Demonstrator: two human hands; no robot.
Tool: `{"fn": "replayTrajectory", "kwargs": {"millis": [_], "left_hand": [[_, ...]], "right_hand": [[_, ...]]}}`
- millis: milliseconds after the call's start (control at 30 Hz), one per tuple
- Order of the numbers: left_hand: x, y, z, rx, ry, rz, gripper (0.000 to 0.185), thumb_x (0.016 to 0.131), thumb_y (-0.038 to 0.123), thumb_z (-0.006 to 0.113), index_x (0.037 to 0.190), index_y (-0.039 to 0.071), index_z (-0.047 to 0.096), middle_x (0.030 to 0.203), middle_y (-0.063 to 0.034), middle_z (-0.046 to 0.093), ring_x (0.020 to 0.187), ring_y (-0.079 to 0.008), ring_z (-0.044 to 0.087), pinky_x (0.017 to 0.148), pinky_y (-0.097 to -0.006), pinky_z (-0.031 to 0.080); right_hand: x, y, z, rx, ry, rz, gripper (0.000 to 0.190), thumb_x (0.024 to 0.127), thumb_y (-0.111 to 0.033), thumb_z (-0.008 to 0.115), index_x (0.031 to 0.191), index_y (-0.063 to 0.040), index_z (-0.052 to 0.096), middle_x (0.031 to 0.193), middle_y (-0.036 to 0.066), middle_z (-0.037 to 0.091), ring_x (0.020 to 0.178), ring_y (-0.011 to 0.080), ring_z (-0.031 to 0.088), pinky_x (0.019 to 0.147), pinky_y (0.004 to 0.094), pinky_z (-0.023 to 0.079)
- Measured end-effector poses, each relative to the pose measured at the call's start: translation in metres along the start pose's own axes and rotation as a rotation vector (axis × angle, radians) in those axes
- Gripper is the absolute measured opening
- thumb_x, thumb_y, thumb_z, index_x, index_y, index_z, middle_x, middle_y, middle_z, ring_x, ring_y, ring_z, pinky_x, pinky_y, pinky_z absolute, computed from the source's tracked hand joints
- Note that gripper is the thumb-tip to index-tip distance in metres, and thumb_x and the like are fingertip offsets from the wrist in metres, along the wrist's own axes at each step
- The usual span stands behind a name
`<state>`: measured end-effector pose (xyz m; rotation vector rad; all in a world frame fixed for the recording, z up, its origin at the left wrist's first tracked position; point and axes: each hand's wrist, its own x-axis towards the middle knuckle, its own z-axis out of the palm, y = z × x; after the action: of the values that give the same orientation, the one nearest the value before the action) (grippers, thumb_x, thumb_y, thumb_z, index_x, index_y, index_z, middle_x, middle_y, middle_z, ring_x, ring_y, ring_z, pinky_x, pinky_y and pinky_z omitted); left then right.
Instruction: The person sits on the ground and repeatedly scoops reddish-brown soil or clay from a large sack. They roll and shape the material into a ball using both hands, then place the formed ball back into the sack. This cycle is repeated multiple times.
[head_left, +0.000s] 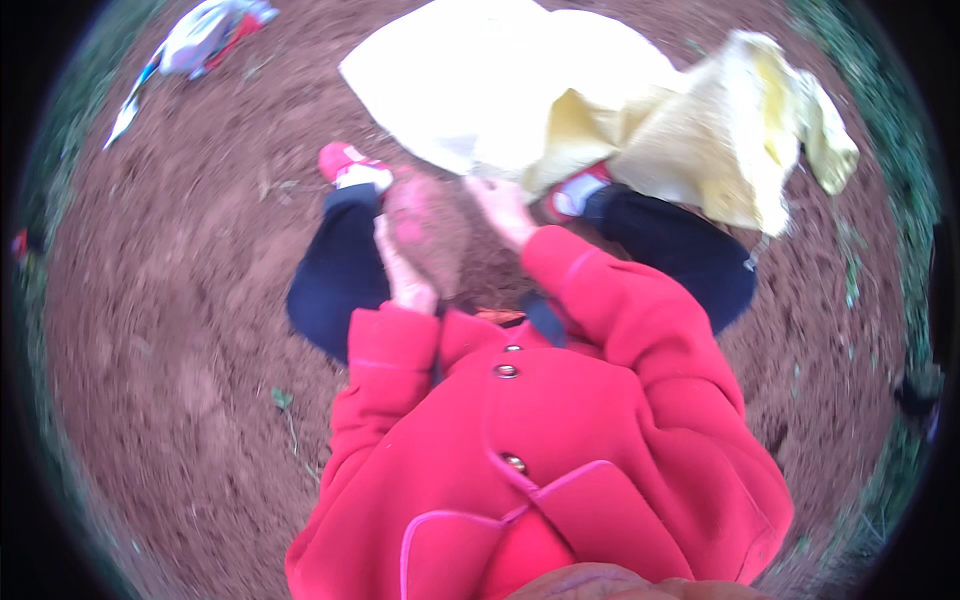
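A large soil-caked tuber with pink skin patches (415, 206), seemingly a sweet potato, lies between my feet. My left hand (403, 274) holds it along its left side, with some fingers hidden. At the near edge of a bright white sheet or sack (480, 82) is my right hand (499, 202). Its fingertips blur into that edge, so whether they grip it is unclear. A yellowish woven sack (697, 142) lies crumpled to the right, partly over the white one.
Loose brown soil (187, 315) surrounds me. My red shoes (349, 161) stand either side of the tuber. A white, red and blue bag (214, 37) lies far left. A leafy stem (283, 401) is on the soil at left. Green plants (862, 67) border the soil.
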<state>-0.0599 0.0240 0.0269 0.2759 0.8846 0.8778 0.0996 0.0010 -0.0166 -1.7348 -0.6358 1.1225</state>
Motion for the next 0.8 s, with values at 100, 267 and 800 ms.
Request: {"fn": "replayTrajectory", "kwargs": {"millis": [100,267,800], "left_hand": [[0.002,-0.005,-0.001,-0.017,-0.044,0.0,0.074,0.085,0.064,0.044,0.136,0.011,0.041,0.13,-0.0115,0.05,0.12,-0.0295,0.047,0.1,-0.0441,0.04],[0.009,-0.012,-0.007,0.099,-0.109,0.017,0.081,0.081,0.066,0.05,0.138,0.009,0.036,0.132,-0.0133,0.046,0.121,-0.0311,0.046,0.102,-0.0457,0.039],[0.001,0.0,0.0,-0.118,-0.191,-0.039,0.075,0.082,0.065,0.049,0.132,0.01,0.045,0.122,-0.0111,0.055,0.112,-0.0288,0.053,0.096,-0.0414,0.045]], "right_hand": [[-0.016,-0.008,-0.001,0.064,-0.047,0.073,0.055,0.091,-0.047,0.053,0.11,0.004,0.062,0.099,0.013,0.066,0.085,0.0214,0.06,0.084,0.0355,0.047],[-0.053,-0.023,0.026,-0.06,-0.113,-0.311,0.076,0.085,-0.053,0.056,0.132,0.005,0.039,0.127,0.029,0.049,0.124,0.0359,0.046,0.103,0.041,0.037],[-0.027,0.027,0.019,-0.105,-0.062,-0.263,0.036,0.092,-0.032,0.051,0.109,-0.002,0.06,0.089,0.019,0.065,0.078,0.0333,0.064,0.074,0.0404,0.048]]}}
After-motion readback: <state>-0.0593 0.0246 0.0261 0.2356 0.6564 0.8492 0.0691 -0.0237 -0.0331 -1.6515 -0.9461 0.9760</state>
